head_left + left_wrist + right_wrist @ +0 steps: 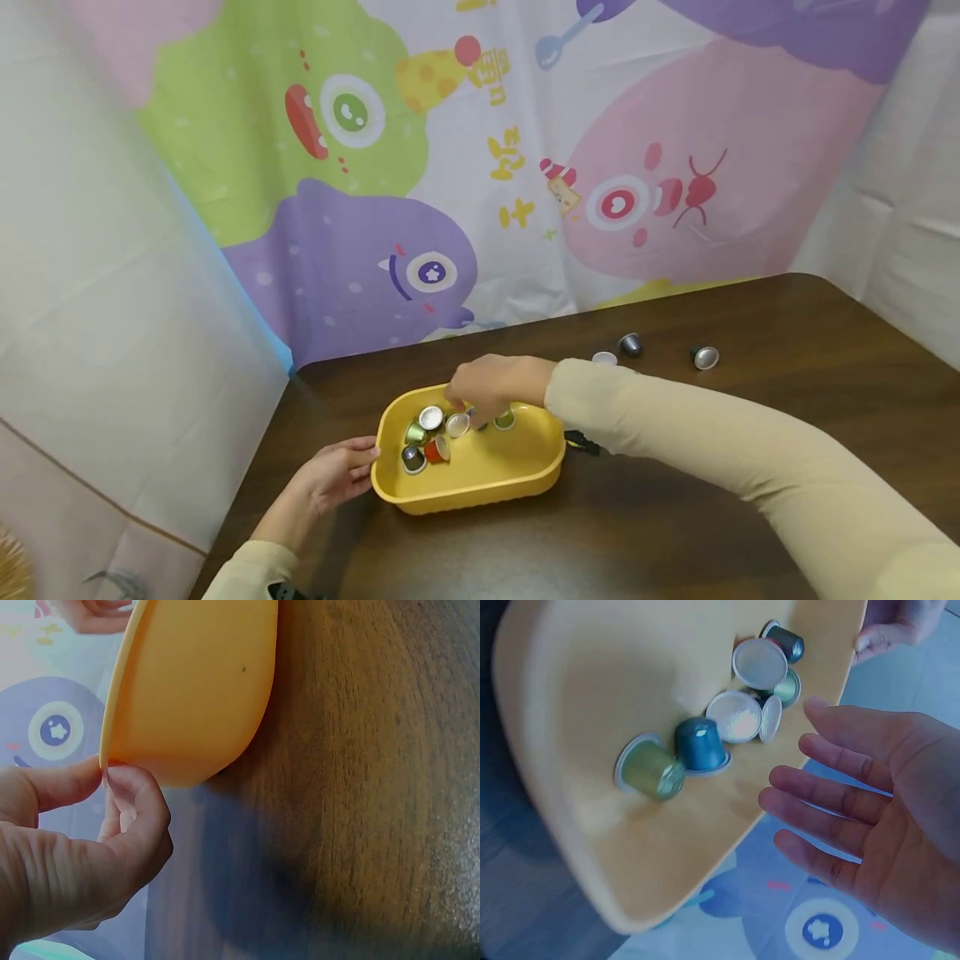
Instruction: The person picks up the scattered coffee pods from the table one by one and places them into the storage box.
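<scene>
Left hand [330, 477] near the tabletop's [675, 533] left edge. Its grip is a light pinch on the left end rim of the yellow tray [480, 482]: thumb and curled forefinger [139, 791] meet on the lip in the left wrist view. Likely a steadying hold, so the tray does not slide.

Tray sits toward the left side of the tabletop, long side facing the person, flat on the dark wood.

Inside, coffee capsules [432, 435] are clustered at the tray's left and far parts, lying on their sides or foil-up, several touching. Right wrist view shows a green one [651, 767] and a blue one [700, 744] side by side, with silver-lidded ones [759, 664] beyond, tumbled rather than stacked.

Right hand [491, 387] hangs over the tray's far rim, above the capsules. Its grip is open: fingers [832, 795] spread and nearly straight, palm empty in the right wrist view, nothing held.

Farther on, toward the far edge, three loose capsules [630, 344] lie on the bare wood right of the tray, well apart from it; one [704, 357] is farthest right.

Behind, a cartoon-printed backdrop [420, 167] hangs along the far edge.
</scene>
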The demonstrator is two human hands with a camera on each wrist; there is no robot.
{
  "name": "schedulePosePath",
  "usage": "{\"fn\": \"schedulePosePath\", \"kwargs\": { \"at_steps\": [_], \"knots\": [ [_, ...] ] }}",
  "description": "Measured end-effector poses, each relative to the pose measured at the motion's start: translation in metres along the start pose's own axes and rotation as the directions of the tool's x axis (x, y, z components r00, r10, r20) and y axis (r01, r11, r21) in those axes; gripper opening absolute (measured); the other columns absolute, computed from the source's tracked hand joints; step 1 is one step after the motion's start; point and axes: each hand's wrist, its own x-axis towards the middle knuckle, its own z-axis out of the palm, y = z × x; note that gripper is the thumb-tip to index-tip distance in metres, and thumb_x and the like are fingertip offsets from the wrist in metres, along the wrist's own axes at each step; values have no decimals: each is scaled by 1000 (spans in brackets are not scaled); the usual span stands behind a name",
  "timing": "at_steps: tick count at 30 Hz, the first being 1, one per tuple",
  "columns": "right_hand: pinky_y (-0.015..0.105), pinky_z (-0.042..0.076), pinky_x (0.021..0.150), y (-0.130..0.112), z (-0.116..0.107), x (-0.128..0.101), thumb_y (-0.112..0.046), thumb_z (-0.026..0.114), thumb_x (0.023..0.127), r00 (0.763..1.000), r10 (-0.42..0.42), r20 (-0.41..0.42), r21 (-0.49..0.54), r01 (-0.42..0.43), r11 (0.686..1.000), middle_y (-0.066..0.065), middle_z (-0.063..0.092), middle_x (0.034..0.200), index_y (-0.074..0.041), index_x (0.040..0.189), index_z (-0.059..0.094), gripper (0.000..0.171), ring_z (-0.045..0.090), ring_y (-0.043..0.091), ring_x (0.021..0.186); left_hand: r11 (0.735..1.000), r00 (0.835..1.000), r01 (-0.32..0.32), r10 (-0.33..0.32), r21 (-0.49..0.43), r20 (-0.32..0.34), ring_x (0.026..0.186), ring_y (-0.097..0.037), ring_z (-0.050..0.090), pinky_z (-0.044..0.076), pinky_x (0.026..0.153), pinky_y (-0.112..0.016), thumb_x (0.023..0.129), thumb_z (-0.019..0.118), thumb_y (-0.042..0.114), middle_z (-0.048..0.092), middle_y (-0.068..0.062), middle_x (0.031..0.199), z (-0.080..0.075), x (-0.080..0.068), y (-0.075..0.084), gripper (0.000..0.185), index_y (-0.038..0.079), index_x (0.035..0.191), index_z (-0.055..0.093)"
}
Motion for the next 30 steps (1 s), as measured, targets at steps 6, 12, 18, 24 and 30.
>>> {"fn": "schedulePosePath", "kwargs": {
  "at_steps": [6,12,18,24,30],
  "knots": [
    [32,51,80,24,4,-18,-30,68,89,997,-9,-82,34,12,999,2,67,106,-16,108,65,23,59,14,91,1000,1000,5,-5,11,1,78,-5,61,53,75,-23,98,48,7,65,6,85,0,1,1,48,-11,139,31],
    [33,50,81,47,10,-39,-26,67,89,981,-26,-193,98,45,994,4,67,102,-12,107,65,23,59,16,93,1000,1000,10,-10,16,-16,77,-6,60,54,74,-24,97,50,7,65,4,86,-1,0,1,50,-11,140,31],
    [27,48,73,68,19,-55,-24,68,89,953,-15,-301,152,64,986,3,64,91,-11,102,65,19,56,13,79,1000,1000,13,-13,26,-25,77,-7,60,54,75,-24,98,50,7,65,4,86,-2,0,1,50,-10,141,30],
    [30,50,77,83,29,-68,-23,68,89,936,20,-350,199,54,979,0,65,93,-13,100,65,15,59,14,84,1000,1000,1,-1,17,-7,78,-6,61,54,75,-24,98,49,7,66,5,86,-4,1,1,49,-11,140,30],
    [34,53,82,95,41,-77,-23,68,89,919,52,-392,214,36,976,0,65,97,-15,99,65,14,63,17,91,1000,1000,-1,1,15,-19,77,-6,61,53,76,-24,98,50,7,66,6,84,-2,0,0,49,-11,140,31]
  ]
}}
